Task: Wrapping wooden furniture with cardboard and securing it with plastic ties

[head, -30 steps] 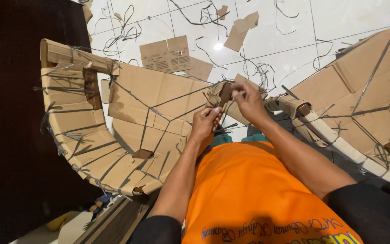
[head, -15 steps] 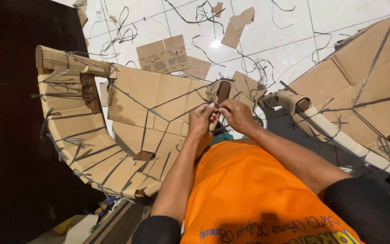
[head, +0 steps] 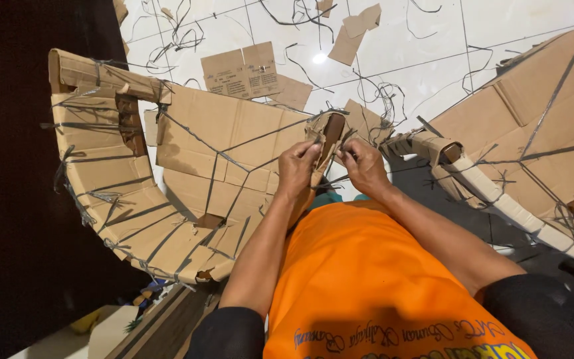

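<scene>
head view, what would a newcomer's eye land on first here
First the big curved cardboard structure laced with dark strips, sweeping across the left and centre. At its upper edge the left hand and right hand pinch a cardboard tab between them. Behind lie loose cardboard scraps and strip offcuts on the white tiled floor, with a second cardboard piece at right.
</scene>
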